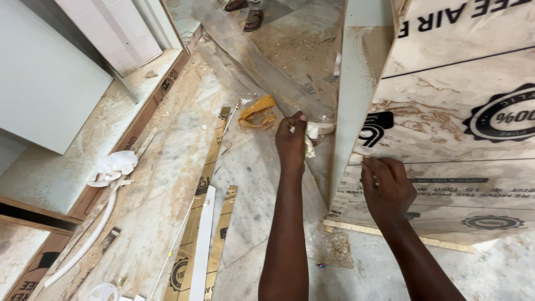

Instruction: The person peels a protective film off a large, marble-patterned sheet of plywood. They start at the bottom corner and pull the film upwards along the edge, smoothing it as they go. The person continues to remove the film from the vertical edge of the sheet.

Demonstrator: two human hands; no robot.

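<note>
A large board [446, 134] covered in a printed protective film leans at the right, its white edge [352, 100] facing me. My left hand [291, 142] pinches a strip of peeled clear film [262, 67] and a bunch of white film near the board's edge. The clear strip trails away across the floor toward the top. My right hand [387, 187] rests on the board's printed face near its lower left corner, fingers curled against the film.
Long thin offcut strips [207, 223] lie on the dusty marble floor at lower centre. Crumpled yellow tape [255, 114] sits nearby. A white hose and crumpled plastic [111, 170] lie at left beside white panels [50, 72]. Another person's sandalled foot [253, 19] shows at top.
</note>
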